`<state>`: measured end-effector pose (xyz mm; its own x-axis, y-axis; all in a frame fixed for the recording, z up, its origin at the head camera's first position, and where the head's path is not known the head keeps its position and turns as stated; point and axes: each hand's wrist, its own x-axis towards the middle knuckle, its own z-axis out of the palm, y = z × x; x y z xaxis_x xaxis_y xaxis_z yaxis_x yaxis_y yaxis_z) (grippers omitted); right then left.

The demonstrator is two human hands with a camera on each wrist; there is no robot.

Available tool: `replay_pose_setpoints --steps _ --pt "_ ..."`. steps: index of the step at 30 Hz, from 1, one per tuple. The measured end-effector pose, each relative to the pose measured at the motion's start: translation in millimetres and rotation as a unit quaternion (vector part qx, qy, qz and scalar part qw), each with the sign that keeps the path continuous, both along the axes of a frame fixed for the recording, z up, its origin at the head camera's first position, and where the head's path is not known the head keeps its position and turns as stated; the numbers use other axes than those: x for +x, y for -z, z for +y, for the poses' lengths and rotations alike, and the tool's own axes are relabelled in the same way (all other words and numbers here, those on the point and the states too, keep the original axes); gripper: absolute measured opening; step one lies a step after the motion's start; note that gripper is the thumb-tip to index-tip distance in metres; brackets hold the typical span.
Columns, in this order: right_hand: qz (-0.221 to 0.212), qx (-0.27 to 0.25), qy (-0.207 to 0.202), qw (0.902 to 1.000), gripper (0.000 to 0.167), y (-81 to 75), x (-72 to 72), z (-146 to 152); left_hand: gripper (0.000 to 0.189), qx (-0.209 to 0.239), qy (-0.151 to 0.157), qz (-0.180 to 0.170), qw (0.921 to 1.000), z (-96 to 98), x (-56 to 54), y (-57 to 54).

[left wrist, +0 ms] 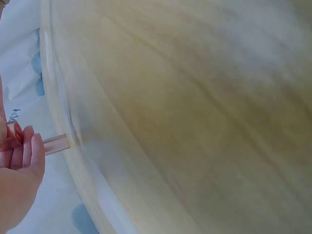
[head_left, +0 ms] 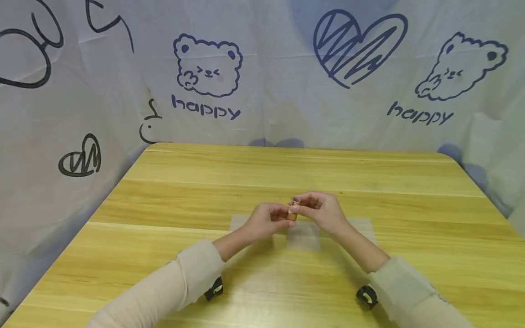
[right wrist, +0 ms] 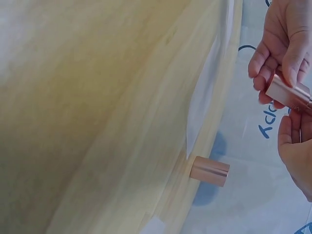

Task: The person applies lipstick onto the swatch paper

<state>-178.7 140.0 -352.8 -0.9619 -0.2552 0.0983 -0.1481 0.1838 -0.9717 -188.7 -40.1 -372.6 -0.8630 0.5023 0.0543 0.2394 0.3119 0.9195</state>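
Both hands meet over the table around a small rose-gold lipstick tube (head_left: 293, 213). My left hand (head_left: 264, 221) grips its lower part, the thumb lying along the metal in the right wrist view. Higher up, the fingers and thumb of my right hand (head_left: 324, 212) pinch it. In the right wrist view, a short rose-gold cylinder (right wrist: 209, 171) stands on the table, apart from the hands. A pale pink tube (left wrist: 57, 145) stands beyond the left hand's fingers in the left wrist view. I cannot make out either standing piece in the head view.
Pale thin sheets (head_left: 303, 239) lie flat on the wood-grain table (head_left: 164, 196) beneath and beside the hands. A white cloth with drawings (head_left: 279, 82) hangs behind the table. Small black devices (head_left: 367, 297) sit by the sleeve cuffs.
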Motion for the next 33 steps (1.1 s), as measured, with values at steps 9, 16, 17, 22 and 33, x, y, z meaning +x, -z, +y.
replay_pose_setpoints --steps 9,16,17,22,33 --pt "0.007 0.007 0.023 0.9997 0.027 0.9 0.4 -4.9 0.023 0.001 -0.056 0.02 0.9982 3.3 3.7 3.9" --pt "0.004 0.004 0.054 0.9985 0.024 2.0 0.1 -7.9 0.022 0.011 -0.112 0.065 0.9916 9.4 9.7 4.0" --pt "0.002 0.004 0.056 0.9984 0.025 2.2 0.0 -8.0 0.022 0.013 -0.118 0.074 0.9902 10.4 10.6 4.5" --pt "-0.009 0.018 0.071 0.9973 0.028 1.2 -0.4 -5.7 0.023 0.011 -0.114 0.098 0.9886 12.8 12.7 5.2" --pt "0.011 0.023 0.018 0.9995 0.03 -3.7 0.4 4.9 0.028 0.003 0.008 0.019 0.9998 1.8 2.1 3.4"
